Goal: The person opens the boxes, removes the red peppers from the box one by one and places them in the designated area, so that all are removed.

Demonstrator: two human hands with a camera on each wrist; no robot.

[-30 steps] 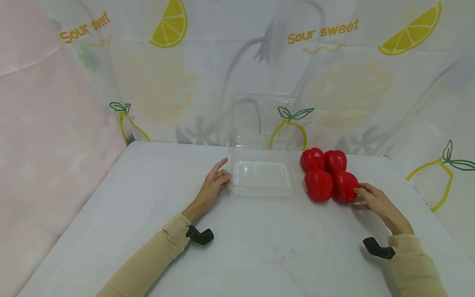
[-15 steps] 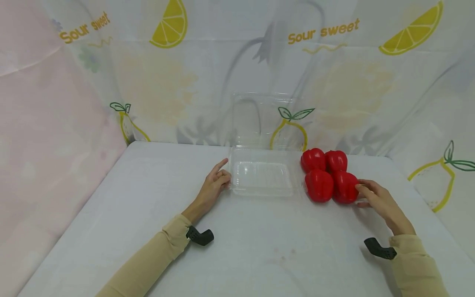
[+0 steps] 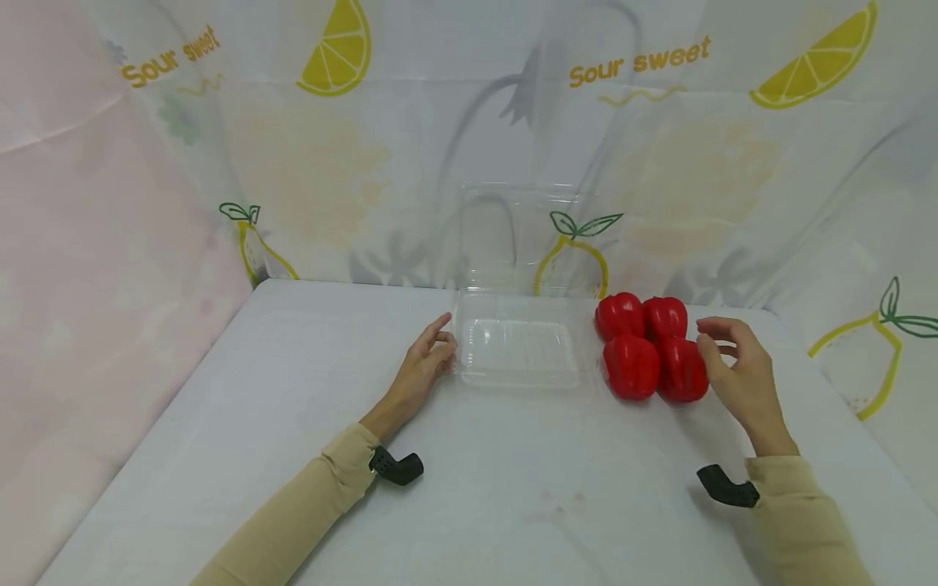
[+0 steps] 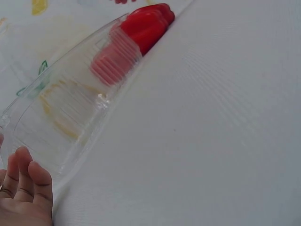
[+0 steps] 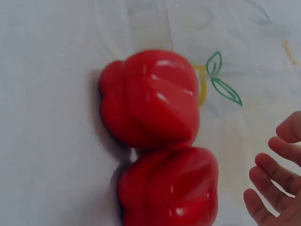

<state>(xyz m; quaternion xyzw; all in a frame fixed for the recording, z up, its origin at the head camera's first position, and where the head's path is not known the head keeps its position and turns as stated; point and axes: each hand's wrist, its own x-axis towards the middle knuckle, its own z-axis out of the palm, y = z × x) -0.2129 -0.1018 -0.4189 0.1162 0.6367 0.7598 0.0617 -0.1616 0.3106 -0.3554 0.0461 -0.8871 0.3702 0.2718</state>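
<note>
A clear plastic clamshell box stands with its lid raised at the back of the table. My left hand rests its relaxed fingers against the box's left side; in the left wrist view the fingers stand upright beside the clear wall. Several red bell peppers sit in two rows right of the box: back left, back right, front left and front right. Beside the right-hand ones hovers my right hand, fingers loosely bent and apart, holding nothing. The right wrist view shows a gap between the fingers and a pepper.
A white cloth-covered table extends in front of the hands. Behind it hangs a curtain printed with lemons. Black wrist devices sit at both cuffs.
My right hand has moved from the front-right pepper's side up and back, towards the rear pair. The left hand, box and peppers stay in place.
</note>
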